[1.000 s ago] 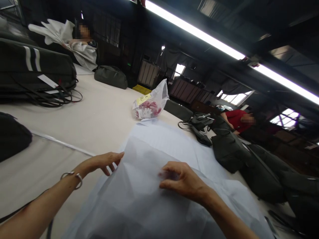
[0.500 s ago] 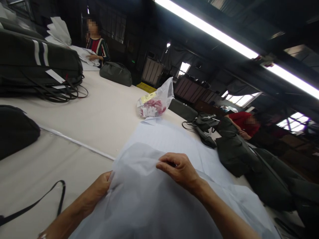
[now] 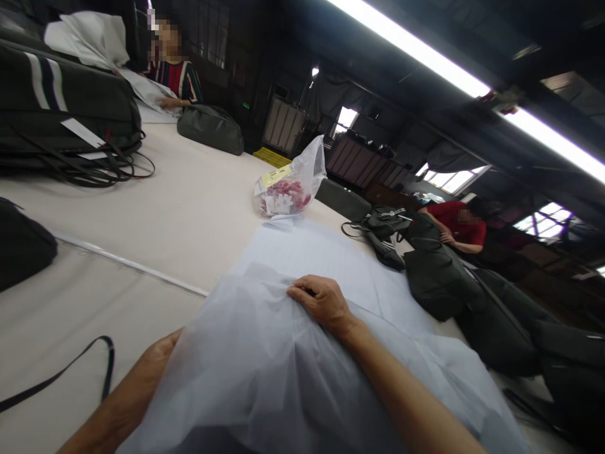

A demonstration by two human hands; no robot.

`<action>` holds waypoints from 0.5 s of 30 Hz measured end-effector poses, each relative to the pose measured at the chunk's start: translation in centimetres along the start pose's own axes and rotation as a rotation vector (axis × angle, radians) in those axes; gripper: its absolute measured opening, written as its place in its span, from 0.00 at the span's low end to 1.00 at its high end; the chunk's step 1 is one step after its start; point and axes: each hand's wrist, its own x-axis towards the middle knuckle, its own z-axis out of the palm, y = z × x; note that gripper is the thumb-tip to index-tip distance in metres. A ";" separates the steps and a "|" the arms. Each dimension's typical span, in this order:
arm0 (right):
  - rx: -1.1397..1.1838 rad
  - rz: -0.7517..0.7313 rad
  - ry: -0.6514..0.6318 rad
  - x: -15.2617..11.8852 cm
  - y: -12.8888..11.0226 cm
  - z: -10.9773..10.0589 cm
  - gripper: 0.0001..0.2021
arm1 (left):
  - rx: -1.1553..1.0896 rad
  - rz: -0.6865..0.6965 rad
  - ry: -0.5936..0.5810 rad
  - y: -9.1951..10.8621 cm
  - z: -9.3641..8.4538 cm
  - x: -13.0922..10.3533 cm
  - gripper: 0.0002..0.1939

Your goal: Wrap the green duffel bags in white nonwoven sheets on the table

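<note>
A thin, translucent white sheet (image 3: pixel 246 353) bulges up in front of me at the bottom centre. My right hand (image 3: pixel 321 301) pinches its upper edge between thumb and fingers. At the sheet's left edge is my left hand (image 3: pixel 163 353), its fingers hidden behind the material. Beneath and beyond lie more white sheets (image 3: pixel 321 252), flat on the pale table (image 3: pixel 189 202). Past their far end sits a clear plastic bag (image 3: pixel 286 189) with red items and a yellow label.
Dark striped bags (image 3: pixel 70 107) with cords are at the left, and a black strap (image 3: pixel 61 381) lies lower left. Dark bags (image 3: pixel 439 277) line the right side. One person (image 3: pixel 177 82) handles white sheets at the back left; another (image 3: pixel 460 227) wears red at the right.
My right hand has drawn the sheet's edge slightly up and left. The fingers of my left hand have slipped out of sight behind the sheet. The camera view has shifted a little.
</note>
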 end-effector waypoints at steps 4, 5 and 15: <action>-0.012 0.014 -0.023 0.4 0.1 -0.2 0.06 | 0.159 0.231 0.218 1.9 -1.3 1.0 0.31; -0.014 0.015 -0.027 0.5 0.1 -0.2 0.06 | 0.199 0.283 0.214 2.2 -1.2 1.1 0.31; 0.086 0.080 0.024 0.6 0.4 -0.2 0.07 | 0.277 0.157 0.055 2.3 1.8 -0.4 0.23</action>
